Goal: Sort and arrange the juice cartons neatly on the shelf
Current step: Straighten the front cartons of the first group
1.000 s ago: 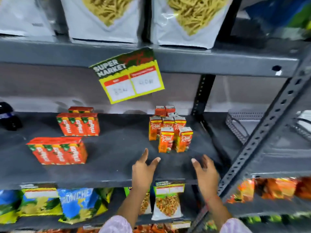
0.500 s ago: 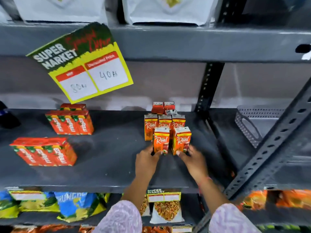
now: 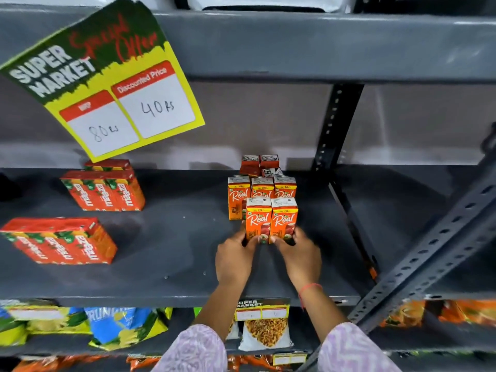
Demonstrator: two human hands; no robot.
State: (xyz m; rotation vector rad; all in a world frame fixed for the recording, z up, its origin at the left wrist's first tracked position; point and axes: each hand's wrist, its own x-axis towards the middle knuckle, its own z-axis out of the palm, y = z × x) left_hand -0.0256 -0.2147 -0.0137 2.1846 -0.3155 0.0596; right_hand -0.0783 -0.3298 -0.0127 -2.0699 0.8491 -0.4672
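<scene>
Cartons (image 3: 271,220) between left hand (image 3: 234,260), right hand (image 3: 302,257).

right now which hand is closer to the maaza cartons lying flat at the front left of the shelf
Left. The left hand holds the front-left Real carton, on the side toward the flat Maaza cartons. The right hand holds the Real carton beside it, farther right.

You see sign (image 3: 107,79): "SUPER MARKET", "Special Offer", "Discounted Price", 80 Rs, 40 Rs. Front cartons (image 3: 271,220): "Real", "10/-". Left packs (image 3: 107,190): "maaza". Lower tag (image 3: 261,308): "SUPER MARKET".
</scene>
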